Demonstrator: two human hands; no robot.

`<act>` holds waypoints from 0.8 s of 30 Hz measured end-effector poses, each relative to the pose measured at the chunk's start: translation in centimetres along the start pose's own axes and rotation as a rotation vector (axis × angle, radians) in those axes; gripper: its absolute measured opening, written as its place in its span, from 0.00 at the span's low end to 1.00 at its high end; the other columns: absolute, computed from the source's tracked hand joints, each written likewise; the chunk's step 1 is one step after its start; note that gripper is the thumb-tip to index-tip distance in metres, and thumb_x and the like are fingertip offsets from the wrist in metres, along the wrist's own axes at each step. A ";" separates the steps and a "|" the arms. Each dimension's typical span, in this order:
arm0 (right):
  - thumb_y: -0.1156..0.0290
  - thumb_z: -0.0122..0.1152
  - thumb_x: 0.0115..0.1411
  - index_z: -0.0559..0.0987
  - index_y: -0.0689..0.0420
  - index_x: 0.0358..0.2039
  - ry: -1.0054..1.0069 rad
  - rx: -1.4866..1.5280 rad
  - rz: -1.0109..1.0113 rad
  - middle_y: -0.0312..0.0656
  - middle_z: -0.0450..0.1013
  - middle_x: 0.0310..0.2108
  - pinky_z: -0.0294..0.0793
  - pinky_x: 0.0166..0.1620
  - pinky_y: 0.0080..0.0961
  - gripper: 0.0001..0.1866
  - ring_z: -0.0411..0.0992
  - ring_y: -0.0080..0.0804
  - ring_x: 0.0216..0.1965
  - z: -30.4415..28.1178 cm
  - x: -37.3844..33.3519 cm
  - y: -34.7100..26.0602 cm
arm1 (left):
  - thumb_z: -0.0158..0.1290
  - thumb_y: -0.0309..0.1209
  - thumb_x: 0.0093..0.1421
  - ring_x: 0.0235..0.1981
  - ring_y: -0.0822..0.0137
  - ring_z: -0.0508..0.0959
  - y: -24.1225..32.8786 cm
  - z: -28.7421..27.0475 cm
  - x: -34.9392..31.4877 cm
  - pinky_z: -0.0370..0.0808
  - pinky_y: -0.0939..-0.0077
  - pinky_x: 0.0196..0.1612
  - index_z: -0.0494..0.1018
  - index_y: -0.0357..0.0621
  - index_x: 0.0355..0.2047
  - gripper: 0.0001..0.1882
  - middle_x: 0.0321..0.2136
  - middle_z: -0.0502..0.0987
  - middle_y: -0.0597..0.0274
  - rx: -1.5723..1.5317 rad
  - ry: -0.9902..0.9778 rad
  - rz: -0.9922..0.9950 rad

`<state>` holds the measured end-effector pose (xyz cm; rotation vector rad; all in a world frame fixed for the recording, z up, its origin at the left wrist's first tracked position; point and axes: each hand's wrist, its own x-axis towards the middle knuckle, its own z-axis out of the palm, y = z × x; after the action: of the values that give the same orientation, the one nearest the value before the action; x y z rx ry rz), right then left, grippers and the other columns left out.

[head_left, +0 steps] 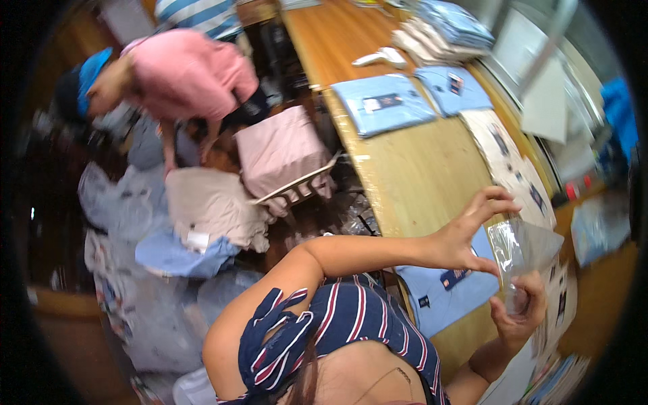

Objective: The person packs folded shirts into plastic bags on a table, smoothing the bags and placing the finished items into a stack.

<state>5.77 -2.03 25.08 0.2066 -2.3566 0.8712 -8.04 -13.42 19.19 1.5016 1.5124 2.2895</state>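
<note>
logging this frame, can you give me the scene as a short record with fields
left hand: left hand pinches the top edge of a clear plastic bag
right hand: right hand grips the bag from below
under the hands: folded blue shirt on the wooden table
further along the table: two more folded blue shirts
nearby: person in pink top bending over bagged clothes on the floor

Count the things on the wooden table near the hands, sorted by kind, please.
Folded light blue shirts lying singly: 3
Clear plastic bags, held in both hands: 1
Stacks of folded shirts at the far end: 2
Total: 6
</note>
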 end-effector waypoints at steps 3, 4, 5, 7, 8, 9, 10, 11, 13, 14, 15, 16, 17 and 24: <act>0.73 0.64 0.35 0.69 0.59 0.27 -0.094 0.069 -0.041 0.37 0.59 0.20 0.52 0.20 0.16 0.16 0.55 0.25 0.19 1.9 1.6 0.0 | 0.58 0.39 0.43 0.41 0.64 0.69 1.7 -2.0 0.9 0.58 0.68 0.48 0.66 0.42 0.41 0.26 0.34 0.71 0.62 0.059 0.192 0.249; 0.75 0.63 0.34 0.69 0.59 0.26 -0.118 0.083 -0.023 0.38 0.60 0.21 0.53 0.21 0.16 0.16 0.56 0.26 0.20 2.5 2.2 0.0 | 0.58 0.38 0.43 0.39 0.65 0.69 1.3 -3.4 0.8 0.60 0.68 0.47 0.67 0.42 0.39 0.24 0.33 0.71 0.61 0.102 0.125 0.260; 0.77 0.62 0.34 0.69 0.59 0.26 -0.129 0.096 -0.001 0.39 0.61 0.22 0.55 0.22 0.17 0.15 0.58 0.27 0.21 3.0 3.0 0.1 | 0.58 0.38 0.43 0.38 0.65 0.70 1.1 -4.7 0.9 0.61 0.68 0.45 0.68 0.42 0.37 0.22 0.33 0.71 0.61 0.143 0.044 0.266; 0.83 0.55 0.37 0.68 0.61 0.27 -0.099 -0.022 -0.187 0.42 0.64 0.24 0.60 0.28 0.17 0.12 0.62 0.31 0.24 4.0 5.0 0.5 | 0.55 0.29 0.45 0.31 0.66 0.71 1.8 -6.7 0.7 0.65 0.74 0.38 0.68 0.40 0.29 0.11 0.28 0.71 0.61 0.087 0.089 0.272; 0.84 0.53 0.38 0.68 0.62 0.27 -0.123 -0.027 -0.177 0.43 0.65 0.25 0.61 0.29 0.18 0.11 0.63 0.32 0.24 3.7 5.8 0.5 | 0.54 0.26 0.46 0.30 0.67 0.71 2.7 -7.1 0.5 0.66 0.75 0.36 0.67 0.40 0.27 0.09 0.27 0.71 0.61 0.061 0.145 0.208; 0.85 0.52 0.39 0.68 0.63 0.27 -0.146 -0.036 -0.165 0.44 0.66 0.25 0.62 0.30 0.18 0.11 0.63 0.33 0.25 3.5 6.5 0.5 | 0.53 0.24 0.46 0.29 0.67 0.72 3.7 -7.6 0.4 0.66 0.76 0.35 0.67 0.39 0.26 0.07 0.26 0.71 0.61 0.030 0.200 0.145; 0.86 0.49 0.42 0.69 0.65 0.31 -0.165 -0.113 -0.195 0.45 0.66 0.26 0.64 0.33 0.21 0.12 0.65 0.34 0.26 3.4 7.1 0.9 | 0.49 0.19 0.47 0.28 0.67 0.72 4.6 -8.1 0.3 0.66 0.79 0.32 0.65 0.40 0.25 0.05 0.23 0.69 0.61 0.110 0.290 0.233; 0.85 0.49 0.43 0.69 0.65 0.32 -0.166 -0.140 -0.179 0.45 0.67 0.27 0.64 0.33 0.22 0.12 0.65 0.34 0.27 3.6 7.6 1.5 | 0.49 0.18 0.47 0.27 0.67 0.71 4.9 -8.7 0.0 0.66 0.79 0.31 0.65 0.40 0.25 0.06 0.23 0.69 0.61 0.192 0.327 0.238; 0.85 0.49 0.45 0.69 0.65 0.35 -0.168 -0.199 -0.143 0.46 0.68 0.28 0.65 0.35 0.24 0.14 0.66 0.35 0.28 4.2 8.7 2.2 | 0.47 0.16 0.48 0.26 0.68 0.71 5.2 -9.8 -0.8 0.67 0.78 0.29 0.64 0.40 0.27 0.08 0.23 0.69 0.61 0.350 0.404 0.243; 0.84 0.50 0.47 0.69 0.65 0.36 -0.205 -0.156 -0.055 0.46 0.68 0.30 0.65 0.36 0.24 0.13 0.67 0.34 0.30 4.7 9.5 1.9 | 0.47 0.15 0.48 0.23 0.66 0.71 5.5 -10.3 -1.1 0.67 0.77 0.28 0.63 0.41 0.31 0.10 0.23 0.69 0.61 0.392 0.397 0.256; 0.83 0.48 0.48 0.68 0.64 0.39 -0.238 -0.206 -0.120 0.45 0.68 0.29 0.65 0.37 0.23 0.15 0.67 0.32 0.29 5.0 10.3 1.9 | 0.47 0.16 0.48 0.22 0.66 0.71 5.7 -10.7 -1.1 0.67 0.77 0.27 0.63 0.41 0.31 0.11 0.23 0.69 0.61 0.469 0.432 0.280; 0.83 0.47 0.49 0.66 0.63 0.41 -0.269 -0.257 -0.186 0.44 0.68 0.28 0.64 0.37 0.22 0.16 0.67 0.30 0.29 5.2 10.9 2.1 | 0.47 0.16 0.48 0.21 0.66 0.71 5.9 -11.3 -1.0 0.67 0.78 0.26 0.62 0.41 0.31 0.11 0.23 0.69 0.61 0.545 0.466 0.304; 0.83 0.46 0.51 0.65 0.61 0.44 -0.290 -0.317 -0.244 0.43 0.68 0.28 0.64 0.38 0.21 0.17 0.66 0.28 0.28 5.2 11.4 2.2 | 0.48 0.17 0.48 0.21 0.65 0.70 5.9 -11.9 -0.7 0.67 0.78 0.25 0.62 0.41 0.31 0.11 0.22 0.69 0.61 0.610 0.489 0.332; 0.79 0.43 0.53 0.50 0.50 0.54 -0.136 0.738 0.335 0.46 0.65 0.40 0.72 0.30 0.16 0.27 0.68 0.28 0.32 9.7 11.1 3.1 | 0.49 0.52 0.48 0.44 0.53 0.63 4.8 -5.3 -2.2 0.58 0.59 0.39 0.62 0.53 0.42 0.25 0.42 0.61 0.51 0.792 0.553 0.507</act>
<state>-8.90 -5.07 24.23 0.1669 -2.1129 1.9230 -8.46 -20.75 20.71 1.5896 2.7122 2.6938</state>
